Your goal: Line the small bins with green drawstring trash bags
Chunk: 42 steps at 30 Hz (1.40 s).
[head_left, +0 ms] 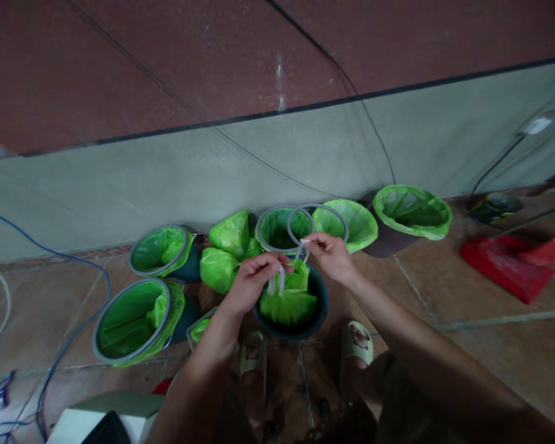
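A green garbage bag [289, 307] with white drawstrings sits gathered inside a dark blue-green trash can [324, 302] between my feet. My left hand [254, 280] is closed on a white drawstring loop [277, 280] at the bag's left side. On the right, my right hand [329, 254] pinches the other white drawstring above the bag's top. Just behind my hands, a loose grey ring [345, 225] leans across a lined can [269, 216] and a green-lined bin [358, 225]. Two tied-up green bags [231, 233] lie to the left of my hands.
Two ringed, green-lined cans [134, 271] [167, 308] stand at left, near a blue cable [69, 336]. A brown lined bin [388, 240] stands against the wall. Further right lies a red dustpan [504, 265]. A white box [106, 413] is at lower left; my slippered feet [357, 340] flank the can.
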Tool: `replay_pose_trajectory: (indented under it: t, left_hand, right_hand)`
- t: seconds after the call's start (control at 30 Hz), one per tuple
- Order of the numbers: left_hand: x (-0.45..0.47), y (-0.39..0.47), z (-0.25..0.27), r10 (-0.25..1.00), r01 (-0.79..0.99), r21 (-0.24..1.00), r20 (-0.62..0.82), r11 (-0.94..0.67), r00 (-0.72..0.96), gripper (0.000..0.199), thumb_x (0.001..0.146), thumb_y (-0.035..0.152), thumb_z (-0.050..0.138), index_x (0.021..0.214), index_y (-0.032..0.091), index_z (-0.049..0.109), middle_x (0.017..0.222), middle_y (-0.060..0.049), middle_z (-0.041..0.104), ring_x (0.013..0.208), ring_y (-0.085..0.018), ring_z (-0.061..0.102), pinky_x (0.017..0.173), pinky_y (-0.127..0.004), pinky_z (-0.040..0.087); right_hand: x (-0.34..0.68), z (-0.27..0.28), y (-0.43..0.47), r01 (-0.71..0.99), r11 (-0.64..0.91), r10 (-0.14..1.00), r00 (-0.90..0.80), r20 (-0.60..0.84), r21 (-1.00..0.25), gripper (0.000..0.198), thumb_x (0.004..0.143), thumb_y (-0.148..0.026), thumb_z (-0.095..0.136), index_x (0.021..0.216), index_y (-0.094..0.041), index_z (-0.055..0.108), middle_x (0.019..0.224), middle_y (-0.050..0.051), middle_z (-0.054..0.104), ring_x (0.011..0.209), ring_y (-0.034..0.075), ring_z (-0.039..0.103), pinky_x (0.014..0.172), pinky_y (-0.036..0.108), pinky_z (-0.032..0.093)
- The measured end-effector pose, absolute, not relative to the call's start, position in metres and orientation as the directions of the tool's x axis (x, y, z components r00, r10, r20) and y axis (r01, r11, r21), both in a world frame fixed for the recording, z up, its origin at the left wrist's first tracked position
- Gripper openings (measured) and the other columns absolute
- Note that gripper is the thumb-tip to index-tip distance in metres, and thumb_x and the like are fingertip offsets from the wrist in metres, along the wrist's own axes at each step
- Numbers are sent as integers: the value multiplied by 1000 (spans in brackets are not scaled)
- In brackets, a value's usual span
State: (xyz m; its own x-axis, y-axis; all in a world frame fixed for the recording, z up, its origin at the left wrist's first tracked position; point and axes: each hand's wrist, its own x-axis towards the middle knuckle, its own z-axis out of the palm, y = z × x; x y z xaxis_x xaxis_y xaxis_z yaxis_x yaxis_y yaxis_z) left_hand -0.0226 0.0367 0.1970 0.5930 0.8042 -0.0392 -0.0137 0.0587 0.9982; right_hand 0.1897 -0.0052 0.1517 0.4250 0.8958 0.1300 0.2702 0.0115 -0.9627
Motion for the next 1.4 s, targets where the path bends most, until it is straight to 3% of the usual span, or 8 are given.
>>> replay_pose_trajectory:
  t: [0.37,0.5,0.67,0.83,0.93,1.07,1.27,1.4]
  left_hand:
    - [-18,49,188,935,-174,963,-138,203,328,30,77,46,66,76,19,55,80,1,67,52,-6,53,71,-30,56]
    - [-12,45,184,934,-174,963,-144,208,326,26,78,41,66,72,19,54,72,3,63,45,-3,40,62,-24,53]
    - [1,44,190,910,-289,942,-40,173,413,28,76,41,71,71,18,56,73,2,64,47,-3,39,63,-23,52]
    - [16,49,189,869,-290,936,-30,197,493,29,77,42,72,72,17,58,77,1,66,54,-4,48,70,-25,52]
    - [16,51,176,882,-194,965,-67,177,467,31,81,48,69,84,18,62,84,-2,69,66,-10,60,72,-27,52]
    - [6,48,155,877,-79,971,-169,227,449,43,88,56,59,108,19,60,93,-5,72,83,-18,67,83,-34,52]
    - [6,37,144,606,71,996,-18,-62,795,38,90,50,56,97,15,69,94,-5,71,93,-19,63,93,-32,46]
    - [12,31,138,615,256,922,-25,-291,788,32,96,36,45,86,15,67,78,-3,66,76,-16,59,81,-29,47]
  right_hand:
    - [178,179,-10,-186,57,926,376,-18,-981,40,74,-60,67,84,-23,54,73,2,69,68,17,65,65,29,52]
    - [177,180,-12,-284,5,897,424,-121,-959,42,70,-59,70,78,-23,49,52,-8,49,45,9,45,49,22,43]
    - [158,176,-20,-256,-172,952,204,-227,-951,39,75,-56,68,85,-20,55,51,-9,40,42,5,28,38,18,16]
    - [122,161,-25,40,-349,911,-218,-349,-936,24,75,-39,69,85,-19,60,57,-5,52,48,7,40,43,19,25]
    - [120,155,-23,85,-277,931,-221,-289,-957,23,81,-38,62,71,-18,57,56,-3,51,51,8,41,45,19,27]
    - [146,162,-19,-128,-271,960,-109,-258,-954,35,83,-53,60,77,-18,56,57,-5,47,46,6,32,41,19,18]
    - [170,181,-18,-367,-269,963,-114,-244,-890,39,78,-52,72,72,-18,53,52,-9,37,42,3,20,38,18,13]
    - [171,183,-19,-434,-257,965,-66,-254,-864,36,77,-49,73,74,-17,55,52,-9,37,41,2,20,38,17,13]
